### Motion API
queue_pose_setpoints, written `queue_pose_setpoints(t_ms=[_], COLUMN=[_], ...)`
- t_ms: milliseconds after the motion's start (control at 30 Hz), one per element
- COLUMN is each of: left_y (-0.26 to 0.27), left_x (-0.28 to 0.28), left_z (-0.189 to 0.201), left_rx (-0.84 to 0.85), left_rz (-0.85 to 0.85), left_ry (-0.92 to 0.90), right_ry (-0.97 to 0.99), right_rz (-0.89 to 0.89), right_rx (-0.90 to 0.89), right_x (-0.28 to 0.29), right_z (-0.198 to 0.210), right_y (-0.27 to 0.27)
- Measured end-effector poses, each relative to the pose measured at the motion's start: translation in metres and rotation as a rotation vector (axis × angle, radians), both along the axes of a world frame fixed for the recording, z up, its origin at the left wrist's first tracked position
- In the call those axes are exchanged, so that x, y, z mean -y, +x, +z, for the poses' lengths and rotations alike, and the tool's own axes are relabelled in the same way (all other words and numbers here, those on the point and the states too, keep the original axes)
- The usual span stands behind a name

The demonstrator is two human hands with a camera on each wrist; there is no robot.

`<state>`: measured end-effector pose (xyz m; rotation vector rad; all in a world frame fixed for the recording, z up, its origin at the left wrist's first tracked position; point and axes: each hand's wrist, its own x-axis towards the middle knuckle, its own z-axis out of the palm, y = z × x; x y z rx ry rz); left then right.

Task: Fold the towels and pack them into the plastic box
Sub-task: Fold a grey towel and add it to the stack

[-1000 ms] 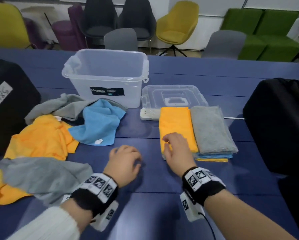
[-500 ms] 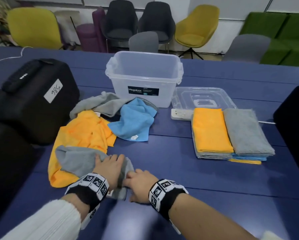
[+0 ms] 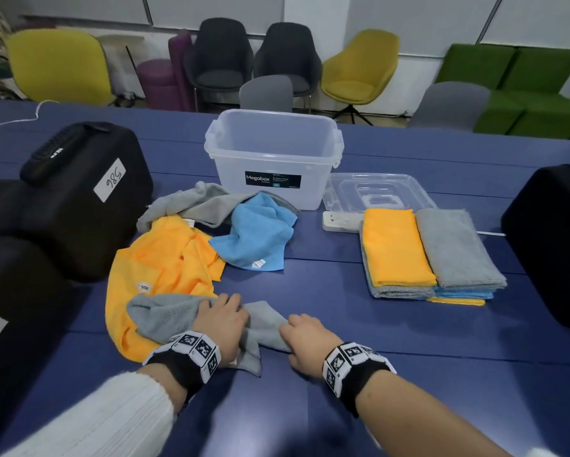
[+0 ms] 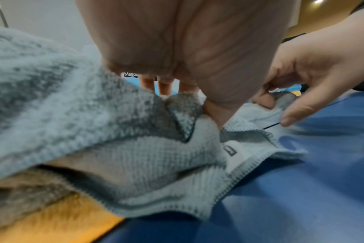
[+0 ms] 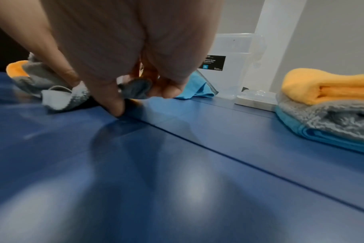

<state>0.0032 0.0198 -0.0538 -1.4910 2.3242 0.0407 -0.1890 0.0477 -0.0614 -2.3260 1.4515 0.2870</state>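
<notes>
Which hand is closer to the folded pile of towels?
Right. The right hand is nearer the folded pile; the left hand lies farther away, both on the grey towel.

"Megabox" on plastic box (image 3: 273, 153) label; "986" handwritten on black case (image 3: 79, 199) tag.

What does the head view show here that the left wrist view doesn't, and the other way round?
Head only: the empty plastic box, its lid and the folded stack. Left wrist only: the grey towel's label and stitched hem, and the right hand pinching a corner. Both: the left hand and right hand on the grey towel, over the orange towel.
</notes>
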Motion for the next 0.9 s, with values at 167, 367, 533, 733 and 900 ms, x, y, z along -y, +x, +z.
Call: queue_pose_setpoints(t_ms=[167,367,533,733,900], left_y=[0.019,0.052,0.076,0.072,0.08], left_x=[-0.001,0.011,0.015,0.015,0.04], left_z=[0.018,0.05,0.089,0.109,0.109], left_rx=[-0.19,-0.509,-0.639,-0.431,-0.516], left_rz=[-0.115,0.07,0.224,0.247,0.31], left_ry=[-0.245,-0.32,-0.261,-0.294,-0.294], right_ry=[-0.131,-0.354,-0.493,-0.483,-0.55], right_rz=[-0.168,-0.308,-0.686,-0.904,-0.844], right_rx=[0.274,0.542,0.814,1.138,1.13], right_x=[-0.003,0.021,0.041,0.057,0.052], right_z=[0.016,0.076,0.122,0.147,0.163], right_y=[-0.009,-0.034,-0.076,-0.102,-0.116])
